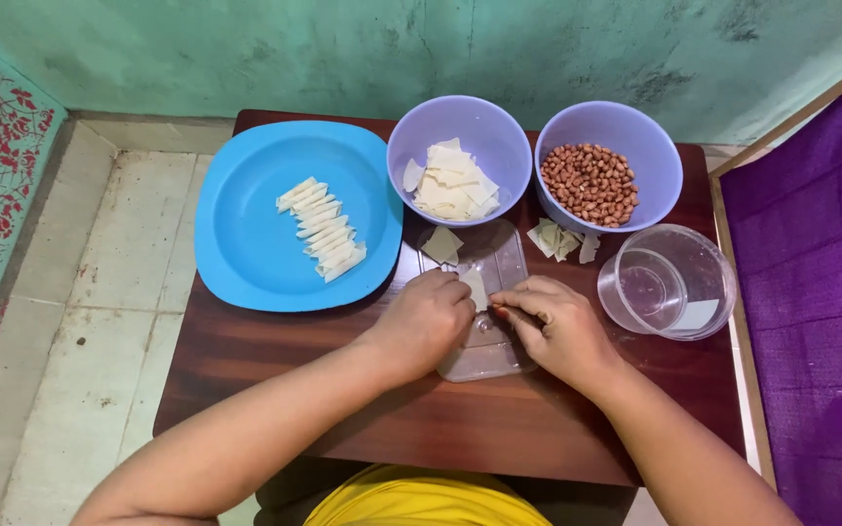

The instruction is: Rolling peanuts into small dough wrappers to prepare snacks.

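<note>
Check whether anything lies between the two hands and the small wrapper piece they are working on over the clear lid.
Nothing visible does. The left hand and right hand both already touch the wrapper piece directly, above the clear lid.

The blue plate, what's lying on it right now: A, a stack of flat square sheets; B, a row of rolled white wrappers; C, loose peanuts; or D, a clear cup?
B: the blue plate holds a slanted row of rolled white wrappers; the peanuts sit in a purple bowl.
</note>
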